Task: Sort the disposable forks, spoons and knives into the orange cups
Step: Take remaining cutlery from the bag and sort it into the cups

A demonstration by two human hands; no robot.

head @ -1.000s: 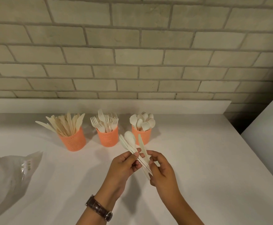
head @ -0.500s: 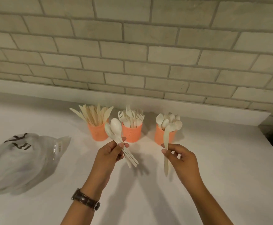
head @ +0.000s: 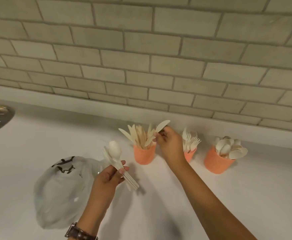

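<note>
The knife (head: 163, 125) is now shifted over the left cup (head: 144, 155), pinched mid-length by the right hand (head: 169, 146). It is judged light, stiff and brittle. A bundle (head: 115, 153) is gripped by the left hand (head: 107, 177).

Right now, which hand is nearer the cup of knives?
Right. The right hand pinches a knife just beside the knife cup's rim; the left hand holds a cutlery bundle lower left, apart from it.

A crumpled plastic bag (head: 62, 187) lies on the white counter (head: 228, 196).
</note>
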